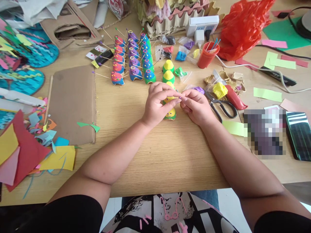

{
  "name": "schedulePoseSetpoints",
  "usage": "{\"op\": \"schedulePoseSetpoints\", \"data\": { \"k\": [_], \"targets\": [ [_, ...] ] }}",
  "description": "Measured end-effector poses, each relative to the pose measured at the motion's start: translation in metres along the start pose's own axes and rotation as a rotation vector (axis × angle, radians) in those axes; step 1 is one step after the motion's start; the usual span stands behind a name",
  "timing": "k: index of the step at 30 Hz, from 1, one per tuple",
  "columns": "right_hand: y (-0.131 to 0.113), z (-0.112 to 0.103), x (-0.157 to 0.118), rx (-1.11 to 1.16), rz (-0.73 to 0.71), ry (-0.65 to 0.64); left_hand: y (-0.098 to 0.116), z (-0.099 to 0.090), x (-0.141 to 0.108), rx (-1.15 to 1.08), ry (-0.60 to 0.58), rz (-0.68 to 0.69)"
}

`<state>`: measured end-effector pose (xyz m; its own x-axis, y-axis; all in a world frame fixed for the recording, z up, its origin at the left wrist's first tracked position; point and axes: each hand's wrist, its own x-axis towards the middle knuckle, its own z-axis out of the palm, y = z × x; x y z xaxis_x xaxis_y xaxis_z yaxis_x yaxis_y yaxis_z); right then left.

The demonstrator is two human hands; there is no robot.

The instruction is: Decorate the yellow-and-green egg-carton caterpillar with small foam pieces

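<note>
Head view of a wooden table (150, 155). I see the left hand (156, 105) and the right hand (196, 106) meeting at the table's middle, fingertips pressed together and pinching a tiny purple bead (180, 96) between them; the fingers of both hands are curled narrow around it. Under the left hand stands a yellow-and-green cone figure (170, 114) with a face drawn on it, partly covered by the fingers. Two more yellow-and-green cones (168, 72) stand in a line just behind the hands.

Farther back, three rows of painted cones (132, 60) in red, purple and blue-green stand close together, with thin wooden sticks (102, 75) tipped by beads pointing out to the left. To the left of these lies a flat cardboard sheet (73, 103), and beyond it a heap of coloured paper scraps (26, 149).

Right of the hands lie black-handled scissors (222, 106), a red-handled knife (234, 98) and a small bag with a yellow lump (220, 90). A red cup (206, 55) holding sticks stands near a red plastic bag (243, 27). Small bags of coloured clay (181, 55) lie beside the cup. I can read no writing or brand on anything here.
</note>
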<state>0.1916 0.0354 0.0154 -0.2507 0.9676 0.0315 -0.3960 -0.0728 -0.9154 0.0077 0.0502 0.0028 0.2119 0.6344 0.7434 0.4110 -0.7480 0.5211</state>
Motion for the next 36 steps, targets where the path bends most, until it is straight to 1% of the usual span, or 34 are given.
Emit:
{"op": "schedulePoseSetpoints", "data": {
  "k": [9, 14, 18, 23, 28, 33, 36],
  "targets": [
    [-0.0017, 0.0015, -0.0003, 0.008, -0.010, 0.023, -0.0013, 0.0004, 0.0002, -0.014, 0.020, 0.034],
    [-0.0023, 0.0021, -0.0007, 0.003, -0.002, 0.017, 0.0007, -0.0007, 0.0008, 0.048, -0.009, 0.000],
    [-0.0027, 0.0024, -0.0009, -0.026, 0.000, 0.011, 0.0015, -0.0013, 0.0014, 0.038, -0.009, -0.028],
    [-0.0008, 0.0016, -0.0008, -0.046, -0.003, 0.013, 0.0006, -0.0021, 0.0013, 0.037, -0.048, -0.068],
    [-0.0001, 0.0011, -0.0005, -0.049, -0.019, 0.027, 0.0004, -0.0020, 0.0009, 0.017, -0.053, -0.071],
    [-0.0006, 0.0009, -0.0003, -0.045, -0.025, 0.029, 0.0008, -0.0014, 0.0006, 0.005, -0.018, -0.046],
    [-0.0006, 0.0008, -0.0004, -0.054, -0.021, 0.039, 0.0013, -0.0014, 0.0006, 0.017, -0.028, -0.065]
  ]
}}
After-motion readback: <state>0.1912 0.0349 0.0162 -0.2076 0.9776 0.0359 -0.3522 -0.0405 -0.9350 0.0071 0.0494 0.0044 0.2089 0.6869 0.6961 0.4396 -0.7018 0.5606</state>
